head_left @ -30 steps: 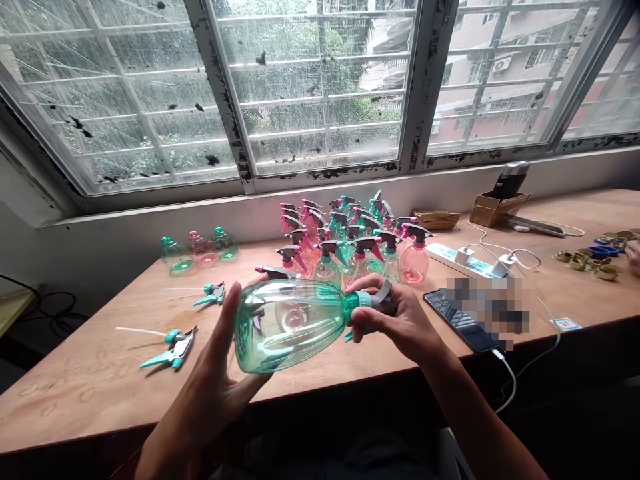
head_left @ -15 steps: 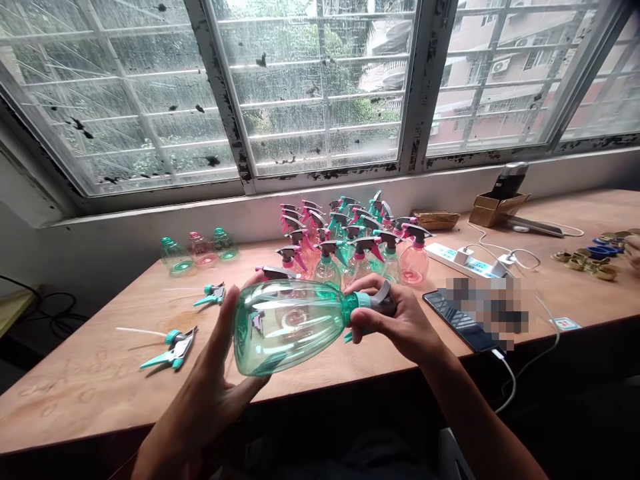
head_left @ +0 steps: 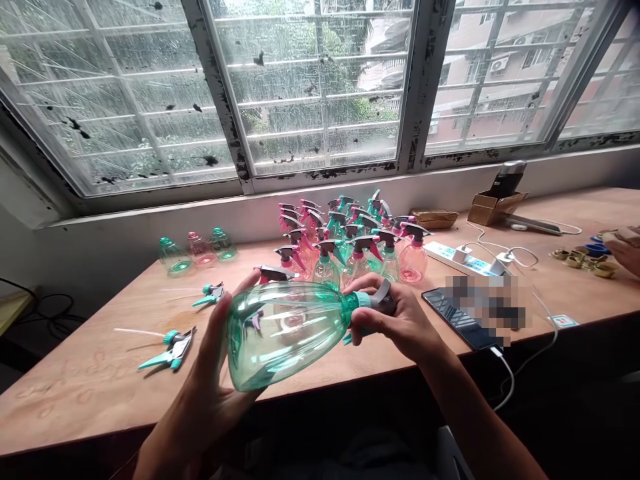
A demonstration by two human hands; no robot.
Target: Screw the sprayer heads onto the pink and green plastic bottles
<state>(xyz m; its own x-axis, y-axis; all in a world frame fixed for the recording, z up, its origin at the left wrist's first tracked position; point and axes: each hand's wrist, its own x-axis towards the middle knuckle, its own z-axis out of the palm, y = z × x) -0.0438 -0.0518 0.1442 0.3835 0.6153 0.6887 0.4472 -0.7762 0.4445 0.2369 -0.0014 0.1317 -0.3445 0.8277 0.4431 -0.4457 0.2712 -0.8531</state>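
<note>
I hold a clear green spray bottle (head_left: 280,333) on its side above the front edge of the wooden table (head_left: 90,387). My left hand (head_left: 210,393) cups the bottle's base, fingers curled around it. My right hand (head_left: 400,320) is closed around the neck and the grey and teal trigger head (head_left: 383,300). Behind the bottle stands a cluster of several finished pink and green spray bottles (head_left: 350,240).
Two loose teal trigger heads (head_left: 170,347) with dip tubes lie at the left, three capless bottles (head_left: 197,250) behind them. A phone (head_left: 463,317), a power strip (head_left: 465,260) with cables and a cardboard box (head_left: 495,207) sit at the right. Another person's hand (head_left: 627,250) works at the far right.
The bottle's base has tilted down and slightly left in my left hand. My right hand stays on the trigger head. The other person's hand has come further into view.
</note>
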